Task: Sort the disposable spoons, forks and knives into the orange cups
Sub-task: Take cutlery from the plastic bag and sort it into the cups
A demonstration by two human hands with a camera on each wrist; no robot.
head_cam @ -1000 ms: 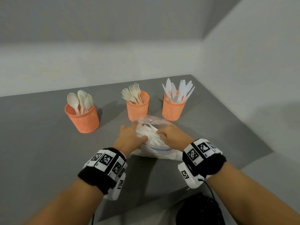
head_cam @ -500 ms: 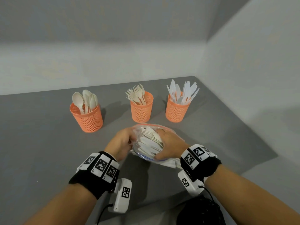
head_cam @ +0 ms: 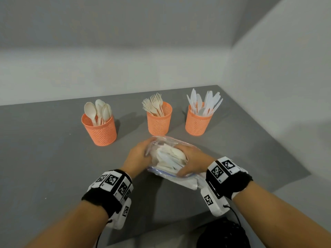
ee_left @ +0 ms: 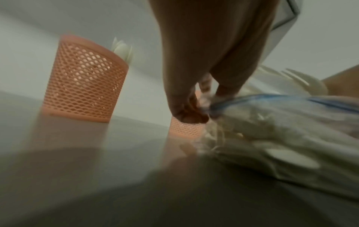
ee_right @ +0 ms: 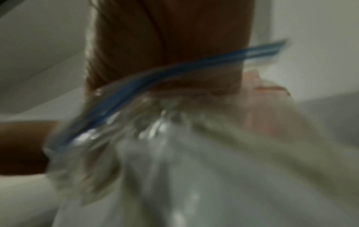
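Hidden: the right wrist view is badly blurred; only the blue zip strip [ee_right: 174,72] of the bag and a smear of plastic read clearly. The fingertips of both hands are covered by the bag in the head view.
Surface: a matte grey tabletop [head_cam: 44,158] set into a corner of pale grey walls [head_cam: 279,86].
Cups: three orange mesh plastic cups stand in a row beyond the hands: the left cup [head_cam: 100,130] holds cream plastic spoons [head_cam: 97,110], the middle cup [head_cam: 159,120] cream forks [head_cam: 154,104], the right cup [head_cam: 197,123] white knives [head_cam: 204,102].
Bag: a clear zip-top plastic bag [head_cam: 172,154] stuffed with pale disposable cutlery lies on the table just in front of the middle cup.
Left hand [head_cam: 138,158]: fingers curled, pinching the bag's mouth at its left edge.
Right hand [head_cam: 193,161]: fingers curled round the bag's right side, thumb near the zip strip.
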